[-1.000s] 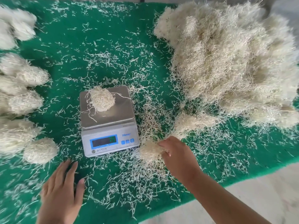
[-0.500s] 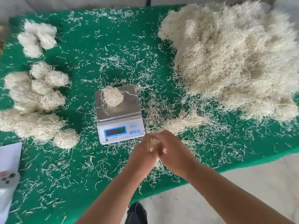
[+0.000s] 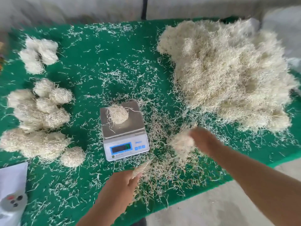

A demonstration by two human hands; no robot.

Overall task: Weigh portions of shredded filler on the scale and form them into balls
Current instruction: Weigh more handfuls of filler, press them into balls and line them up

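Closed round a fluffy clump (image 3: 182,142) of shredded filler with the right grip (image 3: 203,141), fingers curled about it, outline smeared by blur. Pinched only a thin wisp (image 3: 141,168) of strands at the fingertips of the left grip (image 3: 123,185), back of the hand up, low over the front of the bench (image 3: 105,54). Held both forearms in from the near edge, the right one slanting across from the right side.

Judged the filler almost weightless, soft and springy, quick to shed strands. Best cupped whole from the outside and squeezed gently, not plucked by a few threads.

Found one ball (image 3: 118,114) sitting on the pan of the scale (image 3: 125,144), just left of the held clump, display lit but unreadable. Saw finished balls (image 3: 37,111) clustered well to the left, the big loose pile (image 3: 228,70) at the far right, stray shreds scattered between.
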